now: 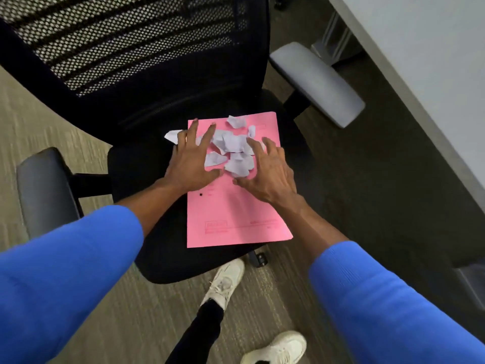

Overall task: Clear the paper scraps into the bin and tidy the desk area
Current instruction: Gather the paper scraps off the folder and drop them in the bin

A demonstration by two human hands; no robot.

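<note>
A pink sheet [231,216] lies on the black seat of an office chair [147,166]. Several white paper scraps [233,145] are heaped on its upper half. One scrap [172,135] lies off the sheet's left edge, by my left fingers. My left hand [191,158] rests flat with fingers spread on the left side of the heap. My right hand [267,172] lies with fingers spread on the heap's right side. Both hands flank the scraps and touch them. No bin is in view.
The chair has a mesh backrest [126,40], a dark left armrest [44,190] and a grey right armrest [317,82]. A white desk edge [420,74] runs along the right. My feet in white shoes [225,282] stand on the carpet below the seat.
</note>
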